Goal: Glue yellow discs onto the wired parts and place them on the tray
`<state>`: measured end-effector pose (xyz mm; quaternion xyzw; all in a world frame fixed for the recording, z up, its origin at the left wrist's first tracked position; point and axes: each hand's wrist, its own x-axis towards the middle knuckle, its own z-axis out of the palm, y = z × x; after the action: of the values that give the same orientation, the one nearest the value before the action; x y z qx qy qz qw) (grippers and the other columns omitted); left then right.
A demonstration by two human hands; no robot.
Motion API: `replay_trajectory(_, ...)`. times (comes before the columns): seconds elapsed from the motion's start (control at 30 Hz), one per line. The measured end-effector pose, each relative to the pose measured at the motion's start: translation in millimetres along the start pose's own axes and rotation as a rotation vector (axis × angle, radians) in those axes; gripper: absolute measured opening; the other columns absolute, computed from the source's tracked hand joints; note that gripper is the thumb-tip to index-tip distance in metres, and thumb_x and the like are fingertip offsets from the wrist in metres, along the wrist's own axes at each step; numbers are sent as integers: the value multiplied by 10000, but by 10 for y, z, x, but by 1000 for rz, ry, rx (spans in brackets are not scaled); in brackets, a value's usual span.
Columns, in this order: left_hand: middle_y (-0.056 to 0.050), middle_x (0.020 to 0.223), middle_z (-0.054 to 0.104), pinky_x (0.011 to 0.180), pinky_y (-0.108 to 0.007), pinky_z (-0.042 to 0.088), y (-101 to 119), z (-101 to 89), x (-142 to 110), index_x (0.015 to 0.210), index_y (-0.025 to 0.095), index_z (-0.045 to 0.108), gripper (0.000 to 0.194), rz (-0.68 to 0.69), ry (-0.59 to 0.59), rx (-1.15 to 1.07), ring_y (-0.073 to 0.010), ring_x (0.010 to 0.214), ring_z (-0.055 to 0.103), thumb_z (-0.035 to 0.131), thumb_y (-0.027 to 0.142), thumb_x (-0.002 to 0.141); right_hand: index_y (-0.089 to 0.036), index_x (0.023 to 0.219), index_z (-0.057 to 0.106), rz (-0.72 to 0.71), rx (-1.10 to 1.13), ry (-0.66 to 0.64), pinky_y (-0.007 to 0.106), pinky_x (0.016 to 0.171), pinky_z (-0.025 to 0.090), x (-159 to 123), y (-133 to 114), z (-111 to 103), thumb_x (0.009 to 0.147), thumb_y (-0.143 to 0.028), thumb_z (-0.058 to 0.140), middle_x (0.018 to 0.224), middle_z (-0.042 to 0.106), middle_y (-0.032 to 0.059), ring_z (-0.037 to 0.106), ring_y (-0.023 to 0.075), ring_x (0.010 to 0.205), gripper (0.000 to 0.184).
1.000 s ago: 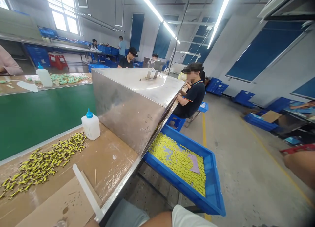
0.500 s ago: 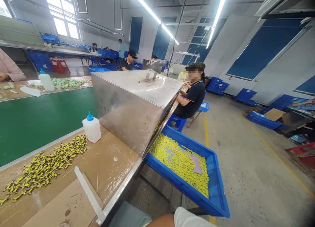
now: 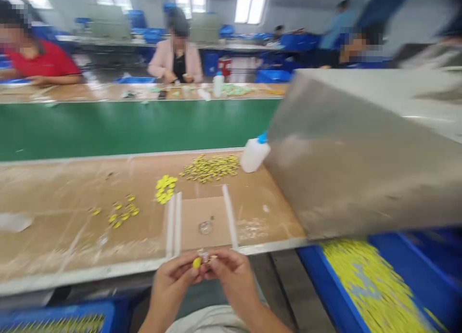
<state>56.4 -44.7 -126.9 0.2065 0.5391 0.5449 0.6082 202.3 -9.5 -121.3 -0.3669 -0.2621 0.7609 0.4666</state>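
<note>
Just off the table's front edge, my left hand (image 3: pixel 177 273) is closed, pinching a small round yellow piece (image 3: pixel 197 262) between thumb and fingers. Close against it, my right hand (image 3: pixel 231 274) is also closed, its fingertips on something small and pale that blur keeps me from naming. Beyond the hands lies a cardboard sheet (image 3: pixel 197 210) with a clear ring-shaped item (image 3: pixel 205 227) on it. White strips (image 3: pixel 177 222) run along its left side and another white strip (image 3: pixel 229 217) along its right.
Yellow discs (image 3: pixel 165 189), a heap of yellow-and-dark pieces (image 3: pixel 211 168) and a white bottle with a blue cap (image 3: pixel 253 155) stand behind the cardboard. Several yellow pieces (image 3: pixel 122 213) lie left. A metal box (image 3: pixel 346 160) and a blue tray (image 3: pixel 327 280) flank the right. Co-workers sit beyond the green belt (image 3: pixel 137 126).
My view has swung left from the metal box and blue tray to the table in front. Both my hands now show together, with the small yellow piece between them.
</note>
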Motion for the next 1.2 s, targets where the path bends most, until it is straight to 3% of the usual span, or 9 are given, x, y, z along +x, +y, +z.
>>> replay_trajectory(0.13,-102,855,778,656,-268,605,-44,-86,108,907,151,797,385,-1,10,-170,-176,691,723,926,301,577,-202,862,785,-75,-134,112,290,642,629,124,-76,-301,673,-369,883,790,771,75,743,206,702,271)
replay_trajectory(0.23,-98,876,777,687,-234,595,-56,-136,192,919,139,791,380,26,52,-270,-159,732,727,925,269,588,-192,841,782,-221,-230,235,262,674,632,365,-187,-532,628,-366,905,791,771,74,742,185,694,301)
replay_trajectory(0.3,-93,919,776,712,-211,586,-31,-173,261,934,139,789,375,53,59,-328,-144,761,726,920,246,599,-179,843,779,-304,-314,249,237,697,628,577,-277,-644,631,-360,903,831,773,80,743,175,736,305)
replay_trajectory(0.53,-82,946,774,738,-171,568,103,-309,528,943,142,786,367,111,74,-466,-113,785,723,916,205,605,-152,891,770,-502,-490,284,273,737,640,1155,-377,-724,675,-392,873,860,760,75,728,165,732,339)
replay_trajectory(0.77,-102,932,777,724,-183,569,79,-317,568,935,113,782,354,94,80,-470,-120,761,724,910,206,618,-117,916,759,-498,-499,336,273,740,635,1097,-306,-710,668,-418,872,873,751,79,722,163,727,406)
replay_trajectory(1.0,-92,900,775,714,-173,566,87,-289,557,932,107,784,347,97,76,-482,-112,749,720,908,206,623,-126,934,754,-465,-411,396,175,728,609,1108,-313,-756,660,-399,886,849,748,46,712,120,699,409)
replay_trajectory(1.2,-108,906,768,716,-186,566,84,-268,547,946,87,781,409,97,81,-479,-121,754,714,926,240,595,-142,1044,738,-396,-483,405,261,806,622,1087,-285,-807,685,-446,862,925,749,68,719,157,755,486)
